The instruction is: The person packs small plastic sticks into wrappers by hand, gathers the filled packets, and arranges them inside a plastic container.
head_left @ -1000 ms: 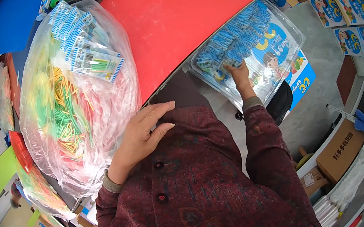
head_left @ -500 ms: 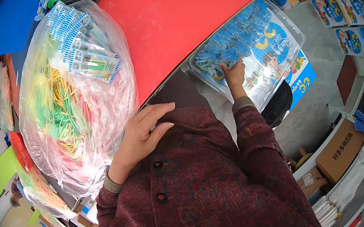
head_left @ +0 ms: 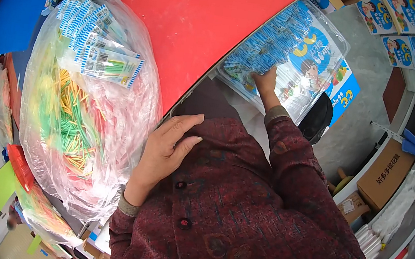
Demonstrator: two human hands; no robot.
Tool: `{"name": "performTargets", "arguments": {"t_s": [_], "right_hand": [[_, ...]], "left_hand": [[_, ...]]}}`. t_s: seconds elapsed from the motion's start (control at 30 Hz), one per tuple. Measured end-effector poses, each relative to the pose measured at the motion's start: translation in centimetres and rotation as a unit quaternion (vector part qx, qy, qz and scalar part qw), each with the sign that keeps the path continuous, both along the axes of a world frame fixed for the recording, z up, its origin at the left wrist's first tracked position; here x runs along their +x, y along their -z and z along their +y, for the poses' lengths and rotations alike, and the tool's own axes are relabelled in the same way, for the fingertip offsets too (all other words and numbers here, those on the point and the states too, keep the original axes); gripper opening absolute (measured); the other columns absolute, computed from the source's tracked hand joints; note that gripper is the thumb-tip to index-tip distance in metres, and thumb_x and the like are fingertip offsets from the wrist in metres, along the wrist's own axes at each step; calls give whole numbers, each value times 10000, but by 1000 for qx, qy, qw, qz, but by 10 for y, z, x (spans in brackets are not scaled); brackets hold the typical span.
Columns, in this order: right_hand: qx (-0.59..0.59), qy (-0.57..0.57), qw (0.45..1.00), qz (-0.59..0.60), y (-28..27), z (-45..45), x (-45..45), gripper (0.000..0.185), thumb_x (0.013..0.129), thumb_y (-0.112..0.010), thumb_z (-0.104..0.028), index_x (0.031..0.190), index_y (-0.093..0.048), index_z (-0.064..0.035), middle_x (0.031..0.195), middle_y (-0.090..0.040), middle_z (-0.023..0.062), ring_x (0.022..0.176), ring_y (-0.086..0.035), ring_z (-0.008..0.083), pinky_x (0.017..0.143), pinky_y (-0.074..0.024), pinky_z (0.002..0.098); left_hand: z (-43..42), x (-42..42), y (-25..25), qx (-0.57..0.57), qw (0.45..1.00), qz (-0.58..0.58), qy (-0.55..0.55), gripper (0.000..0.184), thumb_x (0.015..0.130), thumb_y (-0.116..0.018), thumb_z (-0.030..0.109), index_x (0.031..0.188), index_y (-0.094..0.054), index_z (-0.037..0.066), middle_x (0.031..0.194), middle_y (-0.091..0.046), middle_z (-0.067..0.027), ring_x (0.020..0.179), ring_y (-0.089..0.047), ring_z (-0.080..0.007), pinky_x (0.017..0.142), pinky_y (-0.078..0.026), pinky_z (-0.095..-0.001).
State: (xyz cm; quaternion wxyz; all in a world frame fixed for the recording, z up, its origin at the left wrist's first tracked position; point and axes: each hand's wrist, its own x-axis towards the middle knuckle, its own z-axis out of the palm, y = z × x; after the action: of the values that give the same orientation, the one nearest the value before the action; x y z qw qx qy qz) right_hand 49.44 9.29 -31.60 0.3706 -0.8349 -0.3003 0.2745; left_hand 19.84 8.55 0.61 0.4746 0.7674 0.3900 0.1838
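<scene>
Head view: nearest, the left hand (head_left: 167, 149) hangs with thumb and fingers apart, nothing between them, the bag of coloured sticks (head_left: 125, 139) to its left. Beyond, the right hand (head_left: 266, 83) is at the blue-striped packets (head_left: 267, 42) just ahead of it in the clear plastic box (head_left: 345, 47) (whether it pinches one, I cannot tell); the step looks like arranging them, and the next move seems to call for light handling.

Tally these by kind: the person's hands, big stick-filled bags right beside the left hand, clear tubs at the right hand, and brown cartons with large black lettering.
Left hand and right hand: 2
Stick-filled bag: 1
Clear tub: 1
Lettered carton: 1
Total: 5
</scene>
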Motion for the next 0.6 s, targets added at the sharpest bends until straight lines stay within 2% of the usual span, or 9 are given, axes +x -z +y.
{"name": "performTargets", "arguments": {"t_s": [0.07,0.13,0.17,0.23,0.27,0.33,0.37,0.43,0.6], "right_hand": [[-26,3,1000,1,5,-3,3,653,591,-796,-90,1137,-444,-27,1080,-595,210,1029,-571,391,872,-463,420],[62,-9,995,77,2,-10,1,729,596,-800,-89,1207,-410,-19,1121,-590,187,1042,-582,340,884,-461,387],[61,-9,995,76,1,-15,0,729,596,-800,-89,1207,-410,-19,1121,-590,187,1042,-582,340,884,-461,387],[15,4,992,124,-17,-21,-1,635,658,-721,-11,1220,-426,9,1120,-590,123,987,-584,235,857,-455,315],[16,4,992,123,-19,-21,1,635,658,-721,-11,1220,-426,9,1120,-590,123,987,-584,235,857,-455,315],[-6,19,972,235,-18,-22,10,656,698,-607,-6,1313,-376,10,1150,-566,120,968,-555,235,837,-439,293],[-4,18,972,234,-17,-24,11,656,698,-607,-6,1313,-376,10,1150,-566,120,968,-555,235,837,-439,293],[31,109,934,340,-37,-25,7,674,702,-524,-24,1349,-341,23,1129,-560,125,957,-517,218,828,-412,284],[79,71,934,341,-33,-21,-1,642,699,-511,-42,1327,-395,15,1096,-561,112,963,-492,215,834,-396,295]], "left_hand": [[0,-2,0,2,1000,-7,-1,388,806,-662,40,1185,-579,31,1089,-643,-114,1007,-612,-246,853,-472,-306],[-1,-3,-1,-4,1000,-6,-6,390,804,-663,39,1185,-577,28,1092,-642,-114,1007,-612,-242,856,-470,-306],[-2,-4,-1,-5,1000,-7,-7,390,804,-663,39,1185,-577,28,1092,-642,-114,1007,-612,-242,856,-470,-306],[-2,-5,0,-14,1000,0,-5,394,805,-663,40,1188,-575,28,1092,-641,-114,1010,-609,-240,860,-467,-306],[-2,-5,0,-13,1000,-1,-5,394,805,-663,40,1188,-575,28,1092,-641,-114,1010,-609,-240,860,-467,-306],[-2,-7,-2,-18,1000,6,-1,391,809,-659,45,1190,-573,28,1094,-640,-116,1013,-607,-240,862,-466,-307],[-3,-7,-2,-16,1000,5,-2,391,809,-659,45,1190,-573,28,1094,-640,-116,1013,-607,-240,862,-466,-307],[-3,-8,0,-18,1000,1,-5,385,816,-653,50,1192,-573,29,1094,-637,-119,1019,-606,-241,864,-466,-307],[-4,-8,1,-19,1000,9,-4,382,820,-652,56,1192,-572,29,1094,-636,-119,1022,-607,-241,860,-469,-305]]}}
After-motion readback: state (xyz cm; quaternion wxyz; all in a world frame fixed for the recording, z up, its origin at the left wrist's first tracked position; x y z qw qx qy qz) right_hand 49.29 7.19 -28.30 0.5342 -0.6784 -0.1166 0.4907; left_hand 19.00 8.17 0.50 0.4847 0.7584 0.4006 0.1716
